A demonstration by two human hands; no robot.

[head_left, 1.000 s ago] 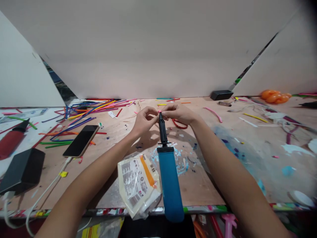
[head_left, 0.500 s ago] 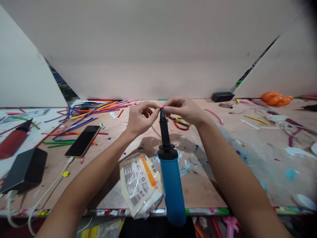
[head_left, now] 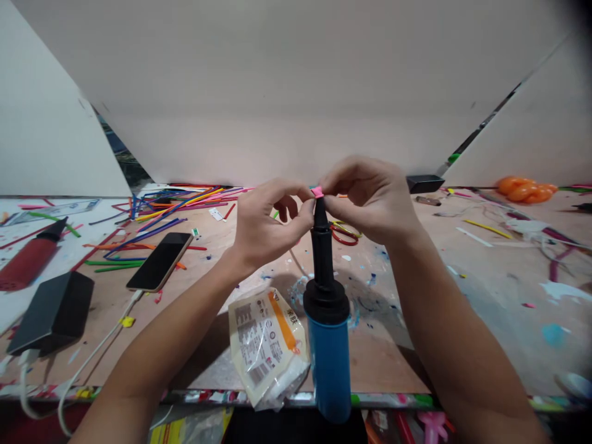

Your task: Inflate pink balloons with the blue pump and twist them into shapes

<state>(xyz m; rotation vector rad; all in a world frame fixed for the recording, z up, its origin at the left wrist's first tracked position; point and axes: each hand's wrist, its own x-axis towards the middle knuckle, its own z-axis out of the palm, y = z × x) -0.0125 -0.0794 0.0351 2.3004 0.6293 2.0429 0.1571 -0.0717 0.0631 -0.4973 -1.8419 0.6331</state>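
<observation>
A blue balloon pump (head_left: pixel 329 364) stands upright in front of me, its black nozzle (head_left: pixel 320 217) pointing up. At the nozzle's tip is a small pink balloon end (head_left: pixel 317 192); most of it is hidden by fingers. My left hand (head_left: pixel 277 225) pinches it from the left, thumb and forefinger closed on its edge. From the right, my right hand (head_left: pixel 374 197) grips it between thumb and forefinger, the other fingers curled. No hand is on the pump's blue body. A clear and cream packet (head_left: pixel 268 345) lies just left of the pump.
Left lie a phone (head_left: pixel 160 262) on a cable, a black box (head_left: pixel 53 314), a red pump (head_left: pixel 28 262) and many loose balloons (head_left: pixel 185 206). Scissors (head_left: pixel 345 233) lie behind the right hand. Farther right is an orange balloon shape (head_left: pixel 526 190). White panels enclose the table.
Both hands and the nozzle tip have shifted right and slightly up in view. The pump now stands straighter, and more of the pink balloon shows at the tip.
</observation>
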